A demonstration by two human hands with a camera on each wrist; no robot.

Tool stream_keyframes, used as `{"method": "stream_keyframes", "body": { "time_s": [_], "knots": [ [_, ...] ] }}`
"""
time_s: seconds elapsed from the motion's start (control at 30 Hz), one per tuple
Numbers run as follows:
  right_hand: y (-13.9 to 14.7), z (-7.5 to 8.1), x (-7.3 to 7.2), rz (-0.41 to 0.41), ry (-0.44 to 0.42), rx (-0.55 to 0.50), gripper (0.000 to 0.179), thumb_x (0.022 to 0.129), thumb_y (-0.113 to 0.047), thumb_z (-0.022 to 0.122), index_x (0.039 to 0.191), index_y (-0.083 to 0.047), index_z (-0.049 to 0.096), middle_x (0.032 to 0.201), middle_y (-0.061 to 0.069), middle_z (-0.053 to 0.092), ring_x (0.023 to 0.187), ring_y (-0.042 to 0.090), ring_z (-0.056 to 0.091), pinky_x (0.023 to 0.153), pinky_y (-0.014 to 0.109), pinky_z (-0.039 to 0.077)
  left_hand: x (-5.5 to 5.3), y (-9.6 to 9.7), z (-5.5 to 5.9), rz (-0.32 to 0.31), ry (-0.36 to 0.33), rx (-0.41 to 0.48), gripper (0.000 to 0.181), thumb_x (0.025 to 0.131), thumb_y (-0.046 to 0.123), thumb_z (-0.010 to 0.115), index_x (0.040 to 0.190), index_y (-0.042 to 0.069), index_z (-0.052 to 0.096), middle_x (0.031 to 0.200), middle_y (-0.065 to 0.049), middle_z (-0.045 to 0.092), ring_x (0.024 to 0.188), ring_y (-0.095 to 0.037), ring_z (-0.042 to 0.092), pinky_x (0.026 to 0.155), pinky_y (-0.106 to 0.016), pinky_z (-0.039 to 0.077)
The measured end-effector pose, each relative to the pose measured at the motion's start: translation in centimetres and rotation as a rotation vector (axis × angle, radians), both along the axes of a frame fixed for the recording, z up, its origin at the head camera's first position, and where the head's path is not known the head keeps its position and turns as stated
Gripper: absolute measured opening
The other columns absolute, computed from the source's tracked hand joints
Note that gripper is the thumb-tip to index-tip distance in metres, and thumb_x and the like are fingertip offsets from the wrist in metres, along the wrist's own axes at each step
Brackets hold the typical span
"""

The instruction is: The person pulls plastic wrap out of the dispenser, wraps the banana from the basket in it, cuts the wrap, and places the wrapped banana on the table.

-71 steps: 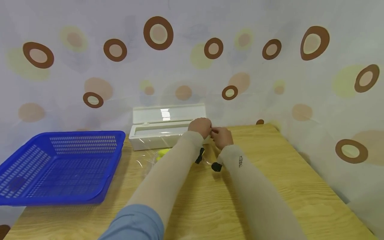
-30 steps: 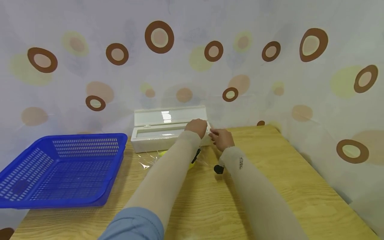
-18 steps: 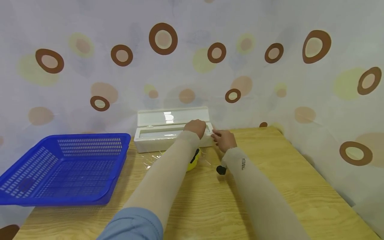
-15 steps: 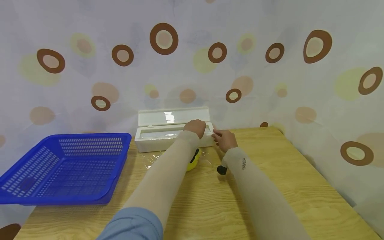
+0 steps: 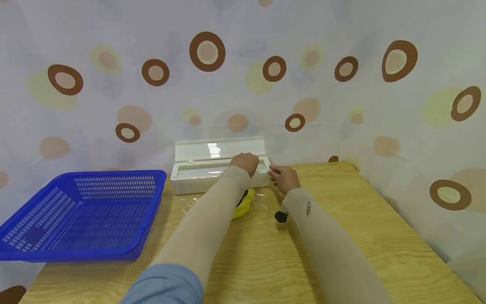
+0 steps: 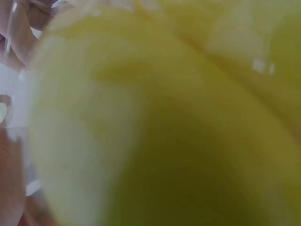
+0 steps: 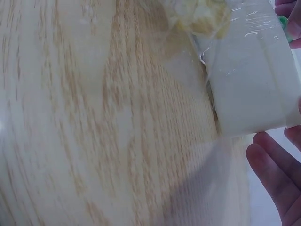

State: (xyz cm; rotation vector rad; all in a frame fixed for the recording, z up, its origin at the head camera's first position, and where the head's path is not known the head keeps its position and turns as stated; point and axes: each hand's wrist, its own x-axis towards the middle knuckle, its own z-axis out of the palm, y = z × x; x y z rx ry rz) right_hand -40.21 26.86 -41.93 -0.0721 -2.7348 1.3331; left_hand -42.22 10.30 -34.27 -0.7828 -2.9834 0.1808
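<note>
Pinching a small green piece [image 7: 283, 24], the left hand [image 5: 244, 162] is above the right part of the white box [image 5: 194, 184], whose lid [image 5: 237, 147] stands raised at its back. The right hand [image 5: 285, 179] has its fingers at the right end of this box; I cannot tell whether they grip it. In front of the box, on the table [image 5: 341, 236], there is a yellow thing [image 5: 243, 208] together with clear film [image 5: 261, 202]. The blue basket [image 5: 91, 255] is to the left of the box.

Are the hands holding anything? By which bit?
The left hand seems to pinch a small green piece; its exact hold is hidden. The right hand is at the right end of the white box; I can't tell whether it grips.
</note>
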Motion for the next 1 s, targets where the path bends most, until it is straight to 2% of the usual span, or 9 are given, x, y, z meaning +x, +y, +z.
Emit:
{"method": "stream_keyframes", "body": {
  "time_s": [0.27,0.33,0.47,0.53,0.63,0.83,0.9,1.0],
  "knots": [
    [-0.9,-0.2,0.3,0.029,0.006,0.009,0.041,0.102,-0.029,0.058,0.142,-0.017,0.058,0.137,0.01,0.065,0.106,0.026,0.072,0.084,0.035,0.062,-0.5,-1.2,-0.7,-0.001,-0.012,-0.027,0.016,0.1,0.009,0.058,0.108,0.012,0.072,0.107,-0.004,0.075,0.09,-0.021,0.072,0.083,-0.037,0.062],
    [-1.0,-0.2,0.3,0.03,0.013,0.023,0.041,0.102,-0.028,0.057,0.142,-0.017,0.058,0.137,0.01,0.065,0.105,0.026,0.072,0.084,0.035,0.062,-0.5,-1.7,-0.6,0.003,-0.014,-0.027,0.016,0.1,0.009,0.059,0.108,0.012,0.072,0.105,-0.004,0.075,0.088,-0.02,0.072,0.082,-0.037,0.062],
    [-1.0,0.0,0.4,0.024,0.032,0.076,0.04,0.103,-0.028,0.056,0.141,-0.016,0.058,0.138,0.011,0.064,0.103,0.026,0.073,0.083,0.035,0.062,-0.4,-3.3,-0.1,0.012,-0.051,-0.019,0.017,0.103,0.012,0.054,0.102,0.012,0.071,0.092,-0.003,0.072,0.071,-0.013,0.059,0.07,-0.028,0.056],
    [-0.9,0.2,0.4,0.029,0.032,0.1,0.041,0.103,-0.029,0.056,0.141,-0.016,0.058,0.139,0.011,0.063,0.102,0.025,0.074,0.083,0.035,0.062,-0.3,-4.2,0.2,0.012,-0.074,0.0,0.021,0.105,0.013,0.05,0.095,0.011,0.069,0.083,-0.002,0.068,0.066,-0.012,0.05,0.064,-0.028,0.049],
    [-0.7,0.4,0.4,0.044,0.048,0.133,0.04,0.103,-0.029,0.057,0.141,-0.015,0.059,0.139,0.012,0.063,0.1,0.025,0.074,0.08,0.034,0.062,-0.4,-5.4,0.2,-0.002,-0.084,0.021,0.025,0.105,0.014,0.05,0.084,0.013,0.064,0.071,0.001,0.059,0.061,-0.011,0.045,0.061,-0.027,0.044],
    [-0.6,0.9,0.5,0.053,0.061,0.187,0.037,0.103,-0.028,0.056,0.138,-0.015,0.062,0.135,0.014,0.065,0.098,0.027,0.074,0.071,0.031,0.059,-1.3,-7.0,-0.3,0.007,-0.081,0.036,0.042,0.105,0.015,0.051,0.064,0.018,0.041,0.056,0.004,0.033,0.053,-0.01,0.031,0.054,-0.026,0.036],
    [-0.5,0.9,0.5,0.054,0.052,0.195,0.037,0.104,-0.029,0.055,0.138,-0.016,0.062,0.135,0.014,0.066,0.099,0.027,0.074,0.07,0.03,0.058,-1.5,-7.5,-0.4,0.01,-0.085,0.043,0.045,0.104,0.014,0.051,0.062,0.018,0.037,0.055,0.004,0.03,0.052,-0.011,0.029,0.052,-0.027,0.036],
    [-0.5,0.9,0.4,0.052,0.051,0.201,0.037,0.104,-0.028,0.055,0.138,-0.016,0.062,0.135,0.014,0.066,0.099,0.027,0.074,0.07,0.03,0.059,-1.7,-8.1,-0.5,0.003,-0.074,0.047,0.047,0.103,0.012,0.052,0.06,0.018,0.036,0.054,0.004,0.032,0.053,-0.011,0.031,0.053,-0.027,0.037]
  ]
}}
